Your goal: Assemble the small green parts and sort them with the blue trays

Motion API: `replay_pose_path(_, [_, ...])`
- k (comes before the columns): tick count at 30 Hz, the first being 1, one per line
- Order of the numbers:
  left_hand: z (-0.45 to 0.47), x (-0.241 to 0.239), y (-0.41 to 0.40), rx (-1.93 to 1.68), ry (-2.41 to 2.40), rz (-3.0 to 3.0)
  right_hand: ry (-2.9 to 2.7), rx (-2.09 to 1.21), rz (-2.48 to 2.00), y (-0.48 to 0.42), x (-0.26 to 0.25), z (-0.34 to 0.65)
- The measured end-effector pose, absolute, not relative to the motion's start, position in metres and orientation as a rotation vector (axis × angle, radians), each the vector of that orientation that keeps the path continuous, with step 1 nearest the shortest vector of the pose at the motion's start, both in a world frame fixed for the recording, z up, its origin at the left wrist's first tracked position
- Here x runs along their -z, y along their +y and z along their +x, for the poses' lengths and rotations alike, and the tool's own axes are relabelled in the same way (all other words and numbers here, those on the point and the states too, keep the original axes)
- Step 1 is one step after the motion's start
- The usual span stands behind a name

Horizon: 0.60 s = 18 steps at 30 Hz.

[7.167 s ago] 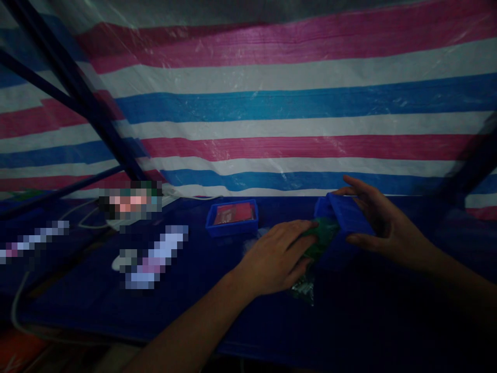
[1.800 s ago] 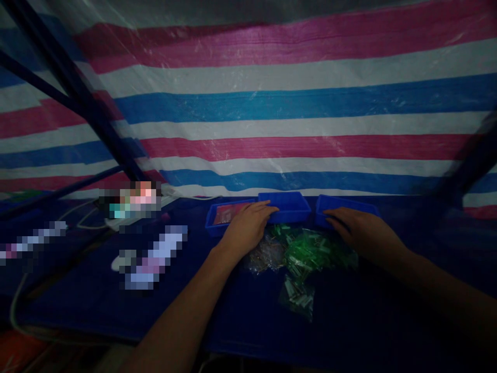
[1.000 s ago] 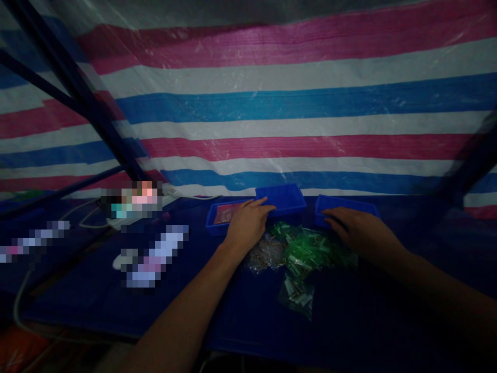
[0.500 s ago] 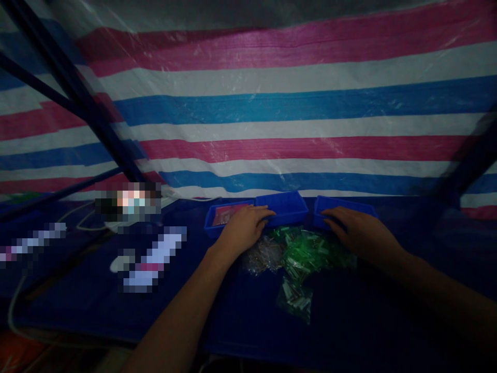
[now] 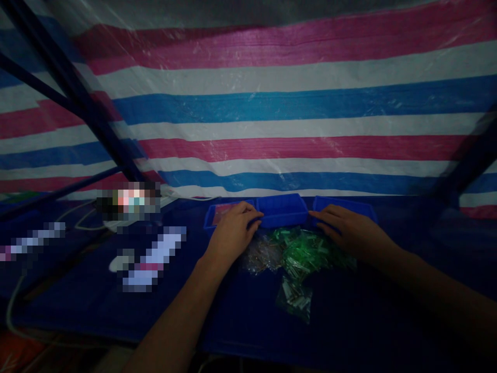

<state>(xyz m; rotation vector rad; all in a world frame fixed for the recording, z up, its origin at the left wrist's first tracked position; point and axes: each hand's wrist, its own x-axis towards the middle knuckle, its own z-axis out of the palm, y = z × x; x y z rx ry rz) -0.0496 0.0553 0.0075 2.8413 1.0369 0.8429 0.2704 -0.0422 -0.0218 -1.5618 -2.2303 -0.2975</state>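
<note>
The left hand (image 5: pixel 235 228) and right hand (image 5: pixel 347 228) are apart; the middle tray (image 5: pixel 285 221) lies between, lengthwise across; the left is nearer, seemingly touching its end; I cannot tell whether either grips.

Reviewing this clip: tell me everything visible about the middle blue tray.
The middle blue tray is a shallow, open-topped rectangle with low walls, apparently plastic. It sits upright, slightly skewed, on the blue table, between the left tray and right tray, behind bags of small parts. The left hand's fingertips appear to touch its left front corner; the right hand's are near its right end, contact unclear.
</note>
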Motion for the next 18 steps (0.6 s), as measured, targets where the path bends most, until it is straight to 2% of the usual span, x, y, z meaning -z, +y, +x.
replay_pose_path(18, [-0.0468,-0.0083,0.0592,-0.871,0.897,2.792,-2.202,0.319,-1.616,-0.0361,0.0254,0.2746])
